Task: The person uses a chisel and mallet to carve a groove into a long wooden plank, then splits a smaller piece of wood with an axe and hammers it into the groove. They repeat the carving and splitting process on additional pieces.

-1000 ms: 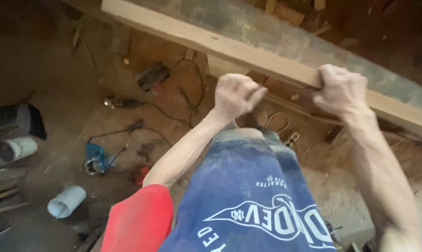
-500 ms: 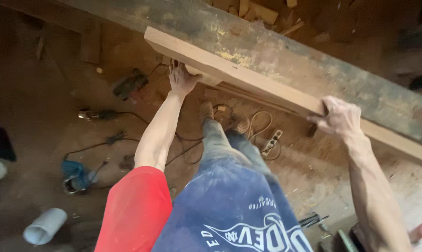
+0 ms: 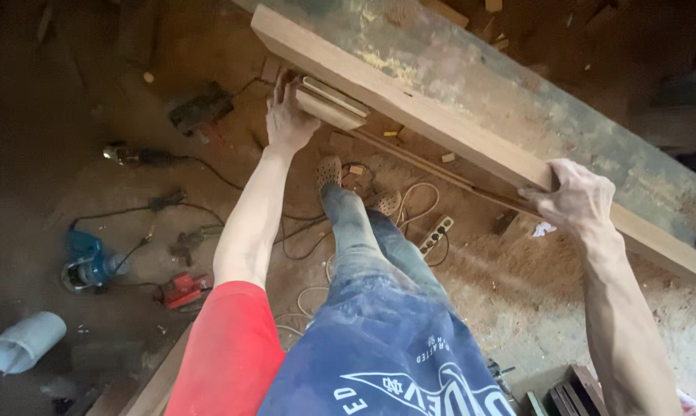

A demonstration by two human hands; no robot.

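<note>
No packages, signs or screens in view. Only printed matter: white logo print (image 3: 409, 385) on blue shirt (image 3: 379, 339), bottom centre.

The plank (image 3: 456, 127) runs out of frame at the right edge; the right hand (image 3: 575, 202) hides its lower edge, and its fingertips curl behind it. The left hand's (image 3: 288, 119) palm is out of sight beneath the plank
</note>
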